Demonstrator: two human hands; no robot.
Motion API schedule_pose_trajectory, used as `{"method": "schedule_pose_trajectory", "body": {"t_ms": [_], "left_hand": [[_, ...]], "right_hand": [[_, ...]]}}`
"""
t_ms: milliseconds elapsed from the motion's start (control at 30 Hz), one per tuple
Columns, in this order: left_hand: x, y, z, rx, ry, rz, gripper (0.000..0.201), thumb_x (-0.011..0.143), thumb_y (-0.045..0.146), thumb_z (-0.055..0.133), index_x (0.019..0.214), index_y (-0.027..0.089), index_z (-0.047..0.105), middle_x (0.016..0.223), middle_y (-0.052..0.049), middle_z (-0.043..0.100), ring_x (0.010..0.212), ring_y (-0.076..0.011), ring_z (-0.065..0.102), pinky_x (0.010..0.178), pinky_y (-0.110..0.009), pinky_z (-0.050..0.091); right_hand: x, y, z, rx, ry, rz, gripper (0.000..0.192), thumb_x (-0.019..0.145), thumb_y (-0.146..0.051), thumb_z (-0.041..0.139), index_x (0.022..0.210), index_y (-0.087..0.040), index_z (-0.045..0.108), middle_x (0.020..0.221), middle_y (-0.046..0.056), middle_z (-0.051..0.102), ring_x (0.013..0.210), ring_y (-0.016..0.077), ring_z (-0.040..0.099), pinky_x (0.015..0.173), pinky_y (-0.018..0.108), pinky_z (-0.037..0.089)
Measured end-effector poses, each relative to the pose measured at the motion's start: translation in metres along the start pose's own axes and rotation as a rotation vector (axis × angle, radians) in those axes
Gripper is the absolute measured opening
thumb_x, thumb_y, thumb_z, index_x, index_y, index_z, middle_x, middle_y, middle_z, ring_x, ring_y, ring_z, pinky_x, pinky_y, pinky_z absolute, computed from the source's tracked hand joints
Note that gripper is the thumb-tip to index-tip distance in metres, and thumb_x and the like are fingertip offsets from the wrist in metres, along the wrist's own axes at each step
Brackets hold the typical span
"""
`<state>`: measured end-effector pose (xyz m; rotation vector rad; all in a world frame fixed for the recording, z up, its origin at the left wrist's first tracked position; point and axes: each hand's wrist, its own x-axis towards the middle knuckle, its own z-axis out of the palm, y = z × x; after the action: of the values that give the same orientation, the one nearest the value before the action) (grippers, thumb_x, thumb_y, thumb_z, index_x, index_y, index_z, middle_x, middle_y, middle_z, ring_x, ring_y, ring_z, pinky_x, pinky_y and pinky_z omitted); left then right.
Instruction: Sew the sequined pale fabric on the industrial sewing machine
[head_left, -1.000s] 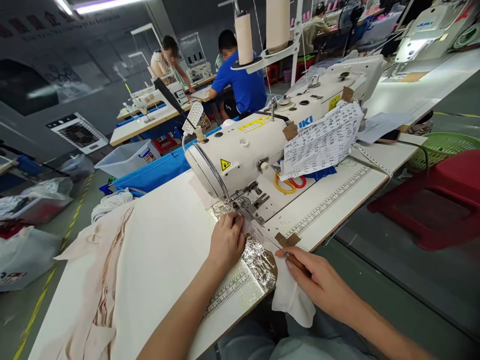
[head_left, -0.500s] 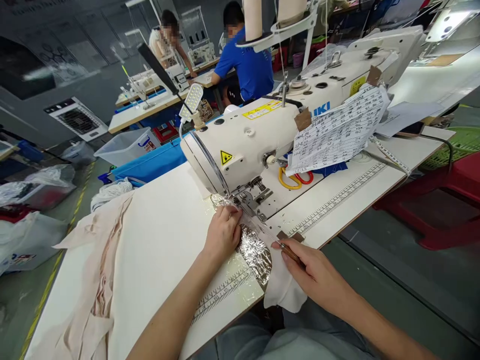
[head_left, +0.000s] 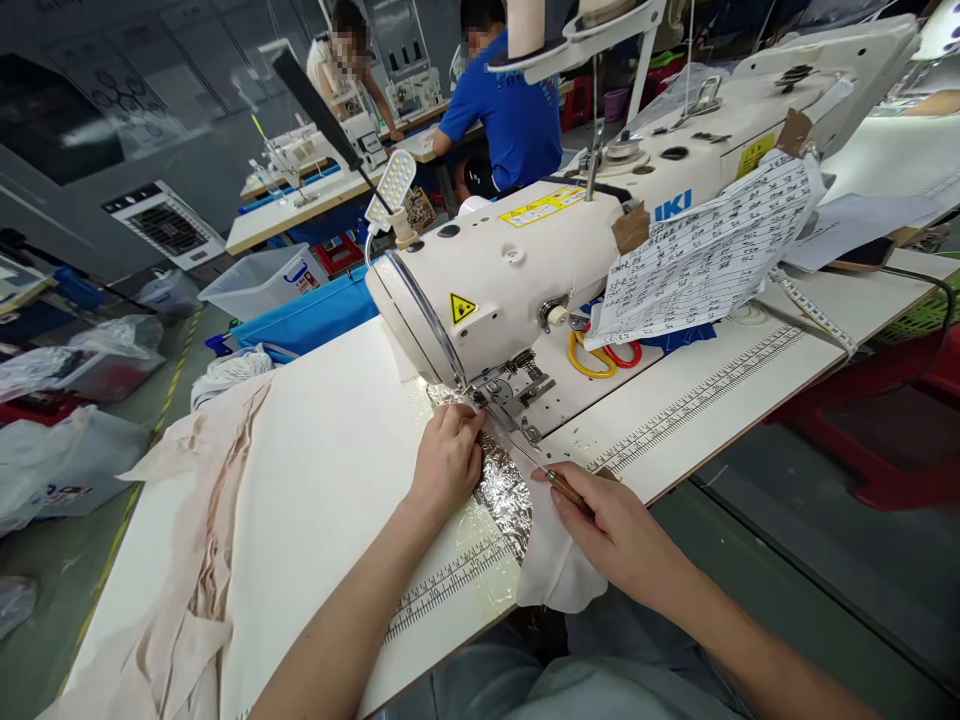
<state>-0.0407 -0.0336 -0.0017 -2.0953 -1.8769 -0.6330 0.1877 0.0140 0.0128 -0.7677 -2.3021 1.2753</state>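
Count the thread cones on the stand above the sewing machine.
2: thread cone at the left of the stand's tray, and a second cone to its right, both cut off by the picture's top edge. Others may be out of view.

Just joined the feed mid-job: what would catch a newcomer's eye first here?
The cream sewing machine fills the middle of the table, with a printed sheet taped to its right. Below its presser foot, the left hand presses white fabric over shiny foil, and the right hand holds a thin tool.
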Motion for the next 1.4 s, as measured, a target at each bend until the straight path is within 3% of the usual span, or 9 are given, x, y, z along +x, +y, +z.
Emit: {"method": "schedule_pose_trajectory", "body": {"t_ms": [200,400,600,833,1033,1233,1400], "left_hand": [[-0.001,-0.001,0.002,-0.046,0.031,0.064,0.034,0.083,0.0,0.041,0.11,0.014,0.056,0.104,-0.011,0.06,0.091,-0.0243,0.054,0.077,-0.042,0.053],[0.001,-0.001,0.003,0.009,0.025,0.004,0.037,0.081,0.001,0.043,0.114,0.013,0.056,0.107,-0.014,0.058,0.095,-0.0271,0.053,0.075,-0.043,0.053],[-0.002,0.007,-0.003,-0.061,0.046,0.022,0.032,0.085,0.003,0.042,0.112,0.015,0.056,0.106,-0.013,0.057,0.095,-0.0253,0.054,0.076,-0.043,0.053],[-0.004,0.012,-0.002,0.003,-0.008,0.041,0.028,0.085,0.008,0.046,0.109,0.015,0.058,0.108,-0.013,0.059,0.098,-0.0274,0.054,0.076,-0.042,0.052],[0.0,0.01,-0.002,0.036,-0.067,-0.021,0.028,0.084,0.01,0.048,0.109,0.015,0.06,0.111,-0.014,0.058,0.098,-0.0278,0.054,0.077,-0.042,0.052],[0.003,0.009,0.001,0.112,-0.092,-0.071,0.033,0.082,0.01,0.048,0.113,0.014,0.06,0.109,-0.014,0.056,0.099,-0.0291,0.052,0.079,-0.044,0.053],[0.002,0.01,0.001,0.116,-0.078,-0.063,0.031,0.086,0.012,0.046,0.114,0.012,0.06,0.107,-0.014,0.055,0.095,-0.0286,0.052,0.078,-0.044,0.053]], "right_hand": [[0.007,-0.002,0.0,-0.04,0.001,-0.019,0.026,0.097,-0.03,0.031,0.096,-0.019,0.055,0.068,0.001,0.059,0.058,0.0188,0.057,0.057,0.029,0.04],[0.017,-0.002,0.002,-0.06,-0.005,-0.005,0.029,0.096,-0.031,0.031,0.099,-0.018,0.057,0.069,0.002,0.06,0.06,0.0198,0.058,0.058,0.029,0.043],[0.023,-0.004,0.002,-0.066,-0.019,0.013,0.024,0.095,-0.033,0.032,0.089,-0.021,0.052,0.066,0.001,0.056,0.059,0.019,0.055,0.056,0.028,0.041],[0.025,-0.003,0.006,-0.062,-0.024,0.025,0.023,0.094,-0.033,0.031,0.088,-0.022,0.05,0.065,0.0,0.055,0.057,0.0192,0.055,0.054,0.028,0.037],[0.031,-0.006,0.006,-0.091,-0.006,-0.016,0.02,0.094,-0.031,0.033,0.077,-0.024,0.04,0.056,-0.004,0.042,0.047,0.0157,0.045,0.049,0.027,0.032],[0.033,-0.009,0.008,-0.177,0.014,-0.059,0.019,0.095,-0.025,0.033,0.089,-0.021,0.05,0.061,-0.001,0.055,0.053,0.0186,0.055,0.051,0.027,0.036],[0.026,-0.006,0.01,-0.158,0.011,-0.084,0.028,0.097,-0.025,0.033,0.109,-0.016,0.057,0.081,0.007,0.069,0.069,0.0226,0.066,0.059,0.03,0.046]]}}
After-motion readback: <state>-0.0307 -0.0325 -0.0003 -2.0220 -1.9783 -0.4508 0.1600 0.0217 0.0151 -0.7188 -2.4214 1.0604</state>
